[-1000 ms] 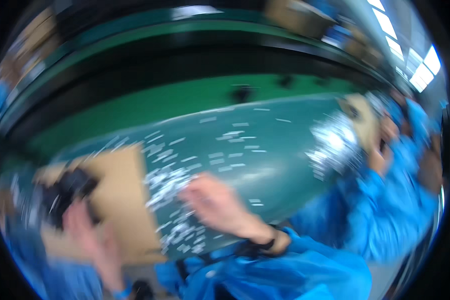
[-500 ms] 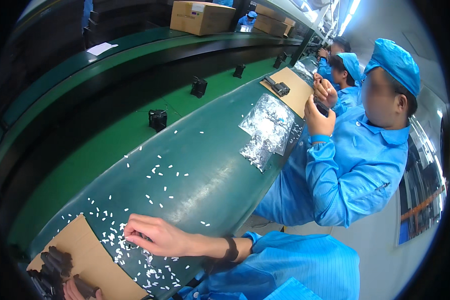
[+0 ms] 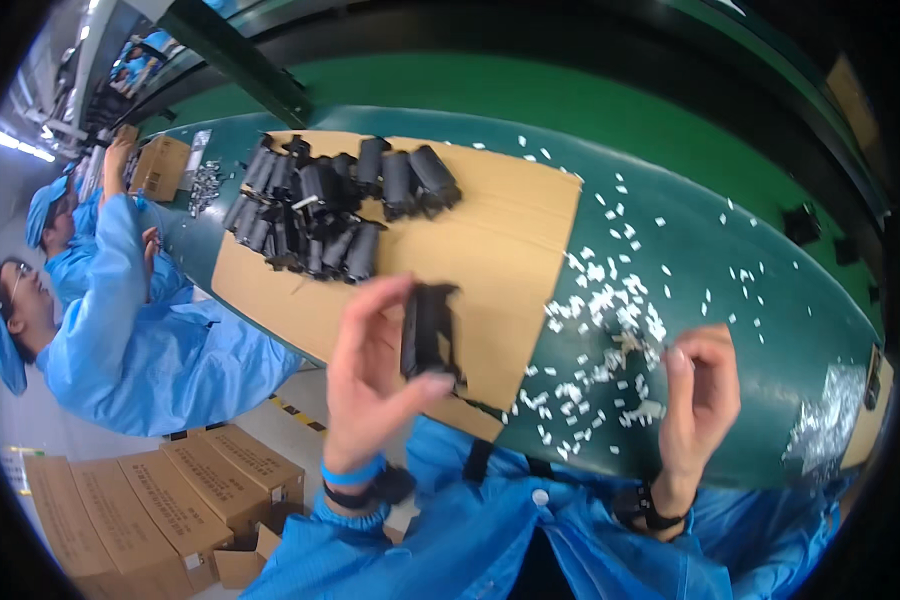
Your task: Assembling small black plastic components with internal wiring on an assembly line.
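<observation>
Black part (image 3: 430, 335) held by left hand (image 3: 360, 400), long axis pointing away
Right hand (image 3: 707, 400) narrowed, contents unclear, past right edge of cardboard (image 3: 515, 230).

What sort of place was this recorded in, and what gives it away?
Probably a factory assembly area: a long green worktable scattered with small white pieces, many similar black parts grouped on cardboard, and co-workers dressed in blue along the same table.
</observation>
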The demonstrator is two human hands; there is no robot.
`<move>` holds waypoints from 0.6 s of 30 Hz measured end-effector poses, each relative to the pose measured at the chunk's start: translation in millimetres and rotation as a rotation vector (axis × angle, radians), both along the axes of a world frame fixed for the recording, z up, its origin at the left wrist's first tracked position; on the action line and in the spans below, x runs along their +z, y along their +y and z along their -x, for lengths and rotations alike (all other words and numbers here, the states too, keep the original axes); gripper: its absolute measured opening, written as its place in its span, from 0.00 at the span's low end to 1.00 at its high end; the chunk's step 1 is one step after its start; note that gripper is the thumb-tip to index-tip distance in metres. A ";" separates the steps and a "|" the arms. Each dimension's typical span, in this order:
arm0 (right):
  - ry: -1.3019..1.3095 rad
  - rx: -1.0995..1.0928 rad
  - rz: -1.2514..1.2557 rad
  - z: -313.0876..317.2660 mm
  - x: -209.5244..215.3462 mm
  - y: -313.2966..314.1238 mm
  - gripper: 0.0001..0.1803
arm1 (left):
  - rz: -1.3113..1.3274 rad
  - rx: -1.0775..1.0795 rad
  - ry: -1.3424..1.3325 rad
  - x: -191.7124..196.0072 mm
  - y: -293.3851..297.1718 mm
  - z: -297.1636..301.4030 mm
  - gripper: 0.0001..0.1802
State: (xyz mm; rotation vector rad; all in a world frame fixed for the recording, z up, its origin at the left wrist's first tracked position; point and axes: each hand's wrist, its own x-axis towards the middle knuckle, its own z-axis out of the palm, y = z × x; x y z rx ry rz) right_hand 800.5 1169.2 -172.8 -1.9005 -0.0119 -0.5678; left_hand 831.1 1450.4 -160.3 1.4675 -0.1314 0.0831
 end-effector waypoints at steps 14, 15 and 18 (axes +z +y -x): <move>-0.121 0.270 -0.395 2.2 19.9 31.4 0.05 | 0.675 -0.098 0.297 -21.0 -66.1 9.3 0.54; -0.100 0.290 -0.606 7.6 21.6 34.2 0.07 | 0.609 -0.105 0.205 -22.4 -66.6 9.1 0.58; 0.033 0.338 -0.579 16.0 19.0 40.9 0.09 | 0.599 -0.083 0.166 -30.7 -72.5 12.5 0.63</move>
